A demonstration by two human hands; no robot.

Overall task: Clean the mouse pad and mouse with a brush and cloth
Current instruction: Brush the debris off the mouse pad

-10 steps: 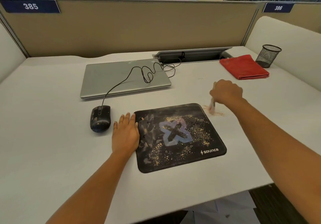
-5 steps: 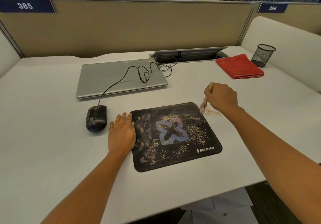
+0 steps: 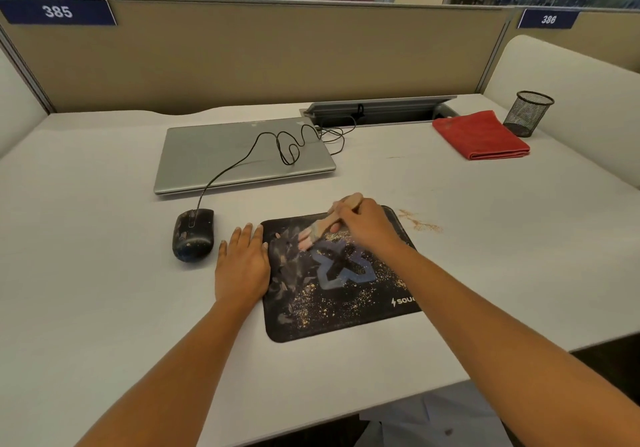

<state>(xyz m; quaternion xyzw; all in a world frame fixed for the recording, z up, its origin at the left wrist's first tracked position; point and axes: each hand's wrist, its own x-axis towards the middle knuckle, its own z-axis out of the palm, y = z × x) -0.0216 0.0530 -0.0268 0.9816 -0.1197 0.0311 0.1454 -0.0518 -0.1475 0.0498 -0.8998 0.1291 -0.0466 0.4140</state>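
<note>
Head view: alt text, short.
A person's right hand grips a brush, bristles on a crumb-strewn mouse pad, while the left hand lies flat at the pad's left edge. A dirty wired mouse sits left of that hand; a closed laptop and folded red cloth lie farther back.

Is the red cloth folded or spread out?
Folded: the red cloth lies as a compact rectangle with layered edges showing along its near side.

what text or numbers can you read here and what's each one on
"385": left blue plate on the partition.
"386": right blue plate on the partition.
"SOU", after a bolt sign: mouse pad, rest hidden by the forearm.
Faint mark on the laptop lid: too blurred to read.
</note>
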